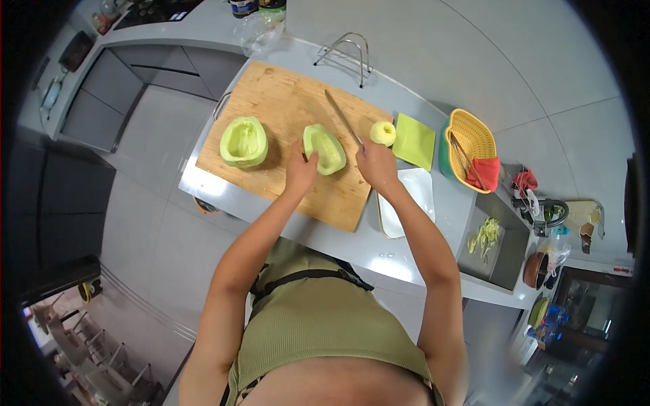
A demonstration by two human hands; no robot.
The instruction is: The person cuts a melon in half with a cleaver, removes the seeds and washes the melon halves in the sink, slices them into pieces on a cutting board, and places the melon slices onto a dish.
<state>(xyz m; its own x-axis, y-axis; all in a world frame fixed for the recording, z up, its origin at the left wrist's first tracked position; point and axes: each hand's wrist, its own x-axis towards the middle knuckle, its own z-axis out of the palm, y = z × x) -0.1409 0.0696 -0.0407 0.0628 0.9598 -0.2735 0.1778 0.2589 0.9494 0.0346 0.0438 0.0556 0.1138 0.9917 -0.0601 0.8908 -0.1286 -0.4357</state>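
Observation:
My left hand [301, 168] grips the left edge of a peeled, pale green melon half [328, 150], hollowed out along its middle, on the wooden cutting board [291, 91]. My right hand [376, 164] is closed round the handle of a kitchen knife [344, 116]. The blade points away from me, to the right of the melon half and apart from it. Further left on the board rests a second hollowed melon piece [244, 143]. A small peeled, pale yellow round fruit [383, 133] sits near the board's right edge.
Right of the board are a white tray [416, 203], a green square board [414, 141] and a yellow and green basket [468, 128] holding a red cloth. Peelings [486, 238] lie in the sink [482, 266]. A metal rack [347, 54] stands behind the board.

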